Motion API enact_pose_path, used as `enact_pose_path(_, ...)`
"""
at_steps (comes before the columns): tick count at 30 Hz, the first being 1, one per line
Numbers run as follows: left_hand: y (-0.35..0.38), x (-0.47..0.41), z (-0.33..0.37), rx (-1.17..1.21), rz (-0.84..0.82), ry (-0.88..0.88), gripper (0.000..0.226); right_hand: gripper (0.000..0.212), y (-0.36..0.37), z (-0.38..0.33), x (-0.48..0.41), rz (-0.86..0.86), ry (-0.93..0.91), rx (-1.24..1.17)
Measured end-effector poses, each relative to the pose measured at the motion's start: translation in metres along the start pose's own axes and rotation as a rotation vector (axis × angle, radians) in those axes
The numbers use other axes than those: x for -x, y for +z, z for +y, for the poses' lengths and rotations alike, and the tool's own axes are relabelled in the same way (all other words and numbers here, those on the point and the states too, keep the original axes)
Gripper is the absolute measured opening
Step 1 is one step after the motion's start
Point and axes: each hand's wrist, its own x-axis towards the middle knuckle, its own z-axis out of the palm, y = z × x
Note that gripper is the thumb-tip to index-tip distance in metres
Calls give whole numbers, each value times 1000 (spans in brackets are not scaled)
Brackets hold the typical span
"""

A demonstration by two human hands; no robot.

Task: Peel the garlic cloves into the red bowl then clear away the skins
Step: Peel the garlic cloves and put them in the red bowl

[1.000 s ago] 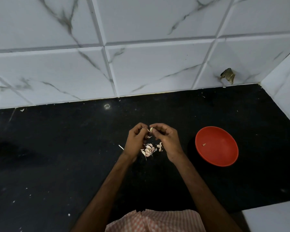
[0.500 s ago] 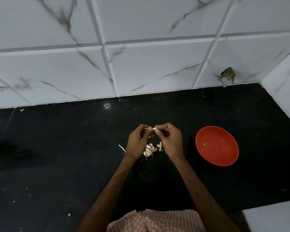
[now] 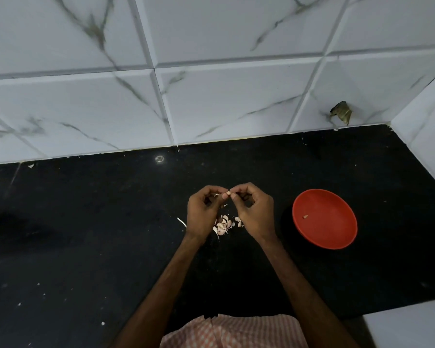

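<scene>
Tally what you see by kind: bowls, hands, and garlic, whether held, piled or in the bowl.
Red bowl: 1
Hands: 2, left hand and right hand
Garlic clove pinched between them: 1
Garlic piece in the bowl: 1
Garlic pile on the counter: 1, pieces too small to count
Total: 6

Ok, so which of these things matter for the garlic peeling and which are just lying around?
In the job: left hand, right hand, the garlic clove both pinch, garlic pile beneath them, red bowl, small bit in it.
Lying about: brown scrap on the wall tile, white specks on the black counter.
</scene>
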Motion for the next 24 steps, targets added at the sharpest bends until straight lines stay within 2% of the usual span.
enact_pose_path(7,-1,-2,-1,-2,-14,-16,4,4,0,1,0,-52,-134,253)
enact_pose_path(11,-3,-3,-8,-88,-34,8,6,7,1,2,-1,-82,-143,354)
enact_pose_path(17,-1,-2,-8,-97,-31,-8,6,7,1,2,-2,-81,-126,374)
enact_pose_path(24,-6,-2,-3,-65,-80,-36,9,5,0,0,0,-96,-98,240)
